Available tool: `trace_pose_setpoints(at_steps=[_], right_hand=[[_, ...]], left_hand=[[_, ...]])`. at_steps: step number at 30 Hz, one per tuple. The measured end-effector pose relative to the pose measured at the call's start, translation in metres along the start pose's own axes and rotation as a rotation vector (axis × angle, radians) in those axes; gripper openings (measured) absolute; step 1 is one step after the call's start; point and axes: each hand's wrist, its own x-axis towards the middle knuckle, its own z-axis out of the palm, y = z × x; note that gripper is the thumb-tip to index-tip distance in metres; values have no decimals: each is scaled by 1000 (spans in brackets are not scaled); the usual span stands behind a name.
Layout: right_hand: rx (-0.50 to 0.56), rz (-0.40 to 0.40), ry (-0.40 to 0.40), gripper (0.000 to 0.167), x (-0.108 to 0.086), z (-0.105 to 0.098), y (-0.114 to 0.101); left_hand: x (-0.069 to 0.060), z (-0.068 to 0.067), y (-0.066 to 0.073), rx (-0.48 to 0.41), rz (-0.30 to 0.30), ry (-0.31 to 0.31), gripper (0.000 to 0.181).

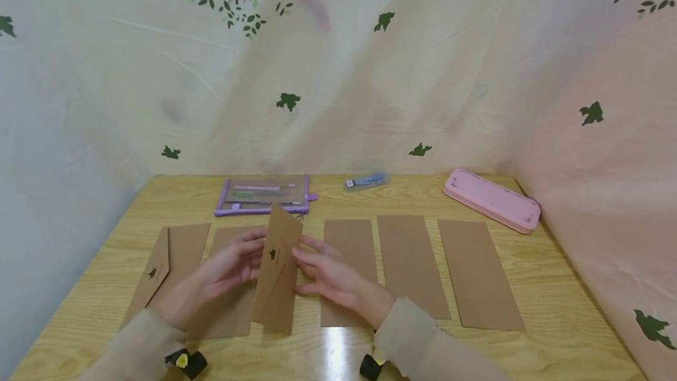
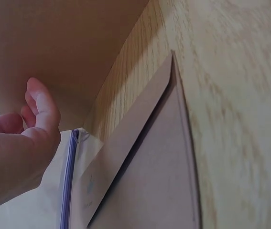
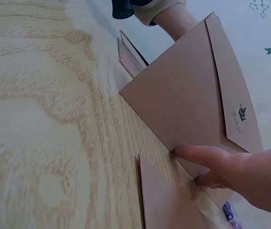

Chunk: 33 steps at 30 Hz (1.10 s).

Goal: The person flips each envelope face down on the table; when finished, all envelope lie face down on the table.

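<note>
One brown envelope (image 1: 277, 278) was held tilted btwn the hands, long edge down at the desk (image 1: 560, 334). The hands were apart: L hand (image 1: 233, 263) had loosely bent fingers right by one side, can't tell if touching, & R hand (image 1: 335, 278) touched nr the lower edge w/ fairly straight fingers. Five other envs (image 1: 349, 269) lay flat either side, w/ pencil pouch (image 1: 259, 213), small blue pack (image 1: 366, 181) & pink case (image 1: 492, 200) behind.
</note>
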Motion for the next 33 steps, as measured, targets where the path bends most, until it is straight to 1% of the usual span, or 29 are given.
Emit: trace_pose_setpoints(at_steps=[9,13,16,18,24,28,30,33], right_hand=[[22,-8,8,73,2,4,2],[18,-18,-24,66,3,6,2],[10,-25,-48,60,3,7,2],[8,-30,-52,60,3,7,3],[-13,-43,-50,67,1,7,3],[-24,-50,-60,70,0,7,1],[-24,-51,-67,68,0,6,0],[-28,-59,-68,64,-1,5,0]], left_hand=[[5,5,-6,-27,-21,-47,22],[7,7,-7,-40,-40,-66,24],[8,7,-8,-32,-52,-66,26],[8,7,-9,-19,-57,-60,27],[7,5,-11,13,-78,-49,27],[6,5,-12,40,-77,-47,28],[5,5,-13,51,-76,-45,31],[4,5,-13,65,-78,-42,40]])
